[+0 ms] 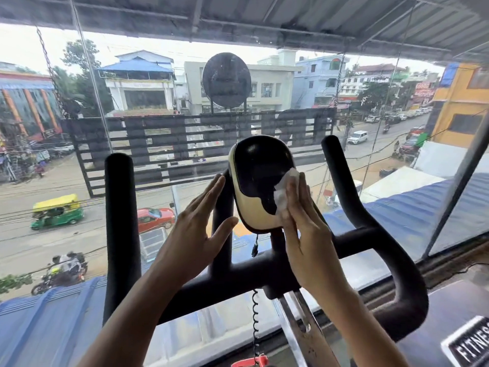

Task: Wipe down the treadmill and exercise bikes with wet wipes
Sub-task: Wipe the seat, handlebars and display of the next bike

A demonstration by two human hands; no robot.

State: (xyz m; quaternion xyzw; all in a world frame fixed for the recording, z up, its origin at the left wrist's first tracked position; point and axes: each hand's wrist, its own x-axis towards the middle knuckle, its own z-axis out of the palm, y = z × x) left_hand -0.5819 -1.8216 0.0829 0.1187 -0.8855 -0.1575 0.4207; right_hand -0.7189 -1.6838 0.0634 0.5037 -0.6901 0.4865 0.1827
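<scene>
Upper-floor room, corrugated metal roof (264, 14) overhead. Large glass window (291, 83) directly ahead, overlooking a street (79, 181) with traffic and buildings.

Exercise bike only partly in frame: black handlebars (119, 221), centre post and a coiled cable (254, 319). Seat and pedals out of view. Label (471, 343) at lower right cut off, reads "FITNES". Red part (251, 362) at bottom edge, unidentifiable.

Console (259, 176): oval, black glossy face, cream surround, mounted above the crossbar. White wet wipe (284, 190), crumpled, lies on the console's right side. Right hand (309, 234) presses it there with straight, closed fingers. Left hand (195, 229) flat, fingers extended, just beside the console's left edge; contact unclear.
</scene>
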